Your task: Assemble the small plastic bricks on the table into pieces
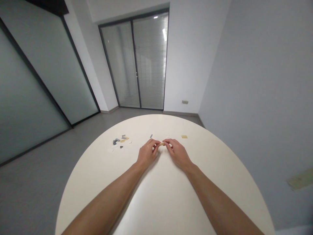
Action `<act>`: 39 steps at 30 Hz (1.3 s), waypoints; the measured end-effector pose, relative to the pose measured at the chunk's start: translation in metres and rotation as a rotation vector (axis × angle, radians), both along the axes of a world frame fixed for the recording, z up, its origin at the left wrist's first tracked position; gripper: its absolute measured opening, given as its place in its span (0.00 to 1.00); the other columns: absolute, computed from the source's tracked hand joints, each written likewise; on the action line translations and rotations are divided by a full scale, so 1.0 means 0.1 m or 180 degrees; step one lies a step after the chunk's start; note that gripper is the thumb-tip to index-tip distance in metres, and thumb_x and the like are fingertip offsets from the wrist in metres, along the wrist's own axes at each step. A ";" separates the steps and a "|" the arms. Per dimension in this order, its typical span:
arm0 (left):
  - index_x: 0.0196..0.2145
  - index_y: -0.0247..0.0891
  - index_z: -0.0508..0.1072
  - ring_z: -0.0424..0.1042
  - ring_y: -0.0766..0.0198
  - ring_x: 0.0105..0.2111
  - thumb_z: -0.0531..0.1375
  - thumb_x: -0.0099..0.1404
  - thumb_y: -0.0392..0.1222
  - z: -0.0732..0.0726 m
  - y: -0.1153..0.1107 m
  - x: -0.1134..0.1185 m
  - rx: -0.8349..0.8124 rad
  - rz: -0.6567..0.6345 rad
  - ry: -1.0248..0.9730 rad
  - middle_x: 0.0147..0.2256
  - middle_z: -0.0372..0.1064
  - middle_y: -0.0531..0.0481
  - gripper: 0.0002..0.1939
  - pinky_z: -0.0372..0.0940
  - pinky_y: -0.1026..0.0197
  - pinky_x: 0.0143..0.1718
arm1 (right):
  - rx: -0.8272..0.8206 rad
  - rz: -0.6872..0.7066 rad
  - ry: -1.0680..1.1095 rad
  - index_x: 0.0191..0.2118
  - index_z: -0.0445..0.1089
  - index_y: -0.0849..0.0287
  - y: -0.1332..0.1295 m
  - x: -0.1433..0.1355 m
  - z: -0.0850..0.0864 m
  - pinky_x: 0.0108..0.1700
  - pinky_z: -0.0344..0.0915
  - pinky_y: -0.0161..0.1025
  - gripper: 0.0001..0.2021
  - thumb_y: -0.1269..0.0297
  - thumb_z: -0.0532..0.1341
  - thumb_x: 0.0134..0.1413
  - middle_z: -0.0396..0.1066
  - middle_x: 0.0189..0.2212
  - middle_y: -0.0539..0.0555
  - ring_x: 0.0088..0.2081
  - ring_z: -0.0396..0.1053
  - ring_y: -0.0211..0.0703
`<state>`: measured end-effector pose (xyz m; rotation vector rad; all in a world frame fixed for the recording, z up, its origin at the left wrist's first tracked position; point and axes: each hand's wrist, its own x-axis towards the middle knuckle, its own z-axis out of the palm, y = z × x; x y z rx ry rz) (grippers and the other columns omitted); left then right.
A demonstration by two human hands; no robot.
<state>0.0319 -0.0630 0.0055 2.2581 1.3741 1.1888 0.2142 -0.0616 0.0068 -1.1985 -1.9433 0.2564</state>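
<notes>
Between my two hands is a small tan piece [161, 144], perhaps a toy building brick, held just above the table. My left hand [148, 152] pinches its left end with closed fingers. The right end is pinched by my right hand [178, 152], also closed. The fingers cover much of the piece, so its exact shape is hidden. Beyond my left hand lies a narrow grey piece [151, 136]. A flat tan plate-like piece [184, 136] rests past my right hand, and a small whitish piece [167, 136] sits just behind the fingers.
A loose group of small grey, tan, white and black pieces [124, 137] lies on the left of the round white table [156, 205]. One dark piece [121, 147] sits at its near side. Behind the table stand a glass door [137, 65] and pale walls.
</notes>
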 end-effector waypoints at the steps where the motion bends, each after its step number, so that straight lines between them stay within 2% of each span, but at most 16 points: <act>1: 0.43 0.44 0.75 0.72 0.66 0.36 0.54 0.71 0.41 0.00 0.00 0.00 0.0000 0.0009 -0.0004 0.40 0.73 0.52 0.09 0.67 0.64 0.36 | 0.0018 0.0003 -0.0014 0.47 0.71 0.51 0.00 0.00 0.00 0.48 0.66 0.43 0.13 0.58 0.51 0.69 0.75 0.43 0.52 0.46 0.71 0.44; 8: 0.43 0.44 0.74 0.73 0.65 0.38 0.54 0.70 0.39 -0.04 0.02 0.00 -0.0014 0.0053 0.0069 0.41 0.73 0.52 0.09 0.67 0.64 0.39 | 0.0054 0.0042 0.0027 0.51 0.70 0.51 -0.01 0.00 -0.01 0.48 0.68 0.43 0.14 0.60 0.51 0.68 0.75 0.46 0.53 0.46 0.71 0.44; 16: 0.45 0.44 0.74 0.72 0.64 0.38 0.53 0.71 0.39 -0.04 0.03 0.00 0.0003 0.0007 0.0064 0.41 0.73 0.51 0.10 0.66 0.63 0.39 | 0.0101 0.0058 0.0002 0.50 0.70 0.51 0.02 0.03 -0.06 0.48 0.69 0.43 0.11 0.63 0.59 0.62 0.75 0.44 0.52 0.47 0.71 0.44; 29: 0.45 0.44 0.75 0.74 0.66 0.37 0.56 0.70 0.44 -0.03 0.02 -0.01 -0.0032 0.0072 0.0078 0.42 0.75 0.51 0.10 0.69 0.65 0.36 | 0.0231 -0.0072 -0.0135 0.44 0.74 0.51 0.01 0.03 -0.02 0.51 0.68 0.48 0.10 0.55 0.59 0.64 0.77 0.42 0.54 0.48 0.70 0.47; 33: 0.43 0.44 0.77 0.75 0.64 0.38 0.55 0.71 0.46 -0.04 0.03 -0.01 -0.0012 0.0064 0.0172 0.42 0.77 0.50 0.11 0.69 0.64 0.37 | 0.0303 -0.0037 -0.0200 0.41 0.75 0.52 0.02 0.03 -0.01 0.51 0.67 0.48 0.10 0.56 0.59 0.64 0.77 0.40 0.53 0.47 0.70 0.48; 39: 0.43 0.45 0.79 0.75 0.62 0.40 0.56 0.70 0.43 -0.05 0.03 -0.02 0.0026 0.0060 0.0255 0.43 0.77 0.50 0.11 0.70 0.62 0.40 | 0.0296 0.0020 -0.0241 0.41 0.76 0.52 0.04 0.05 -0.03 0.51 0.67 0.47 0.08 0.58 0.59 0.64 0.77 0.40 0.53 0.46 0.70 0.47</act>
